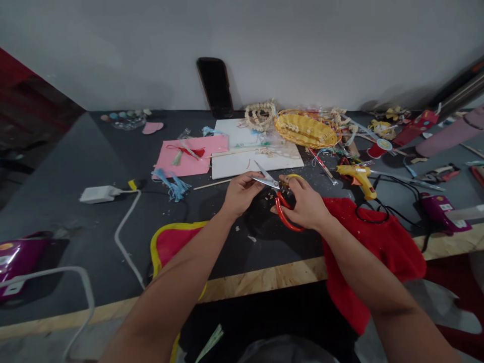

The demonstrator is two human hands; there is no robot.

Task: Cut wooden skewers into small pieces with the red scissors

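Note:
Red-handled scissors [284, 212] are in my right hand [305, 202], their blades parted and pointing left. My left hand [242, 193] is closed near the blades, thumb and fingers pinched together at the lower blade; whatever they hold is too small to make out. Both hands are over the dark table, in front of a white board [257, 164]. Small pale scraps [251, 238] lie on the table below the hands.
Behind are a pink sheet [189, 160] with tassels, a yellow basket [307, 129] and a leaning phone [215, 85]. Rightward lie a yellow glue gun [357, 179], a red cloth [363, 242] and a thread spool [379, 148]. A white adapter [99, 194] with a cable is at left.

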